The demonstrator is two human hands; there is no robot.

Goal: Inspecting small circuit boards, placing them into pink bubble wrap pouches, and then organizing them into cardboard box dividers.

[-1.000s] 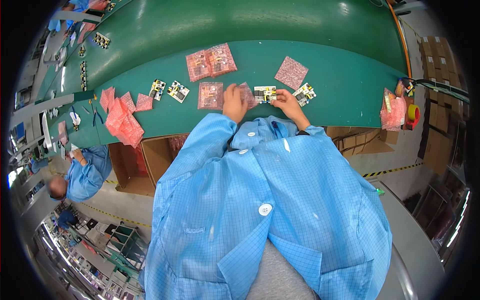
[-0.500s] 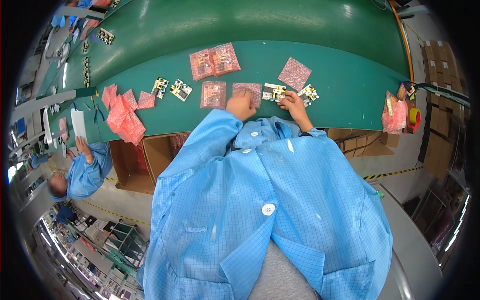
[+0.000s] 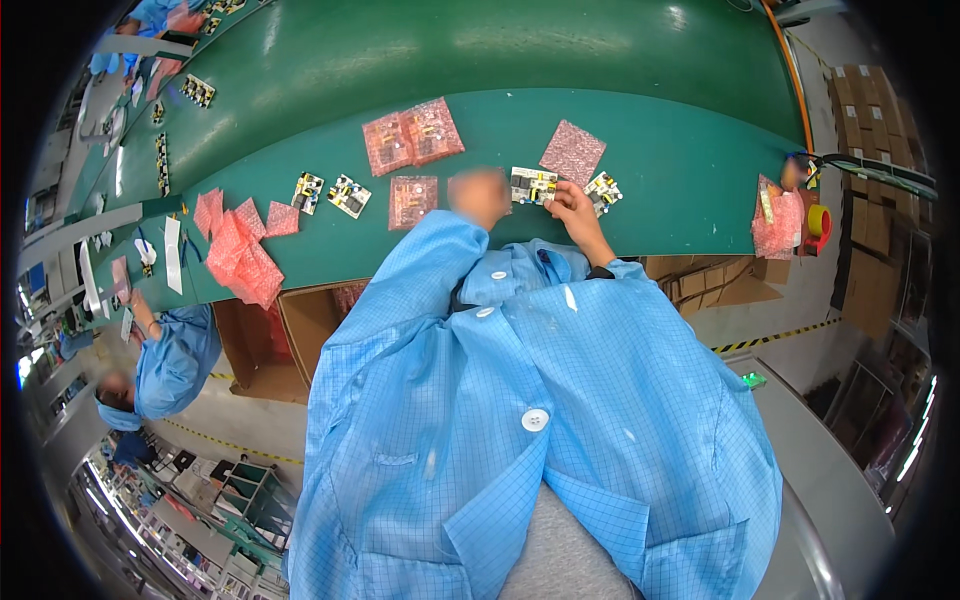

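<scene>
Right hand (image 3: 572, 205): still pinching circuit board (image 3: 530, 186)
Left hand (image 3: 482, 197): now blurred, can't tell grip
White strip (image 3: 172, 256): now off co-worker's hand (image 3: 141, 306)

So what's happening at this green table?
A person in a blue coat is handling circuit boards. The right hand holds a bare board at its right edge; the left hand, blurred, is just left of it. Boards in pink bubble wrap lie farther left, with two more bare boards beyond them.

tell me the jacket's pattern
The jacket is light blue with a fine dark grid, best seen in the head view.
</scene>
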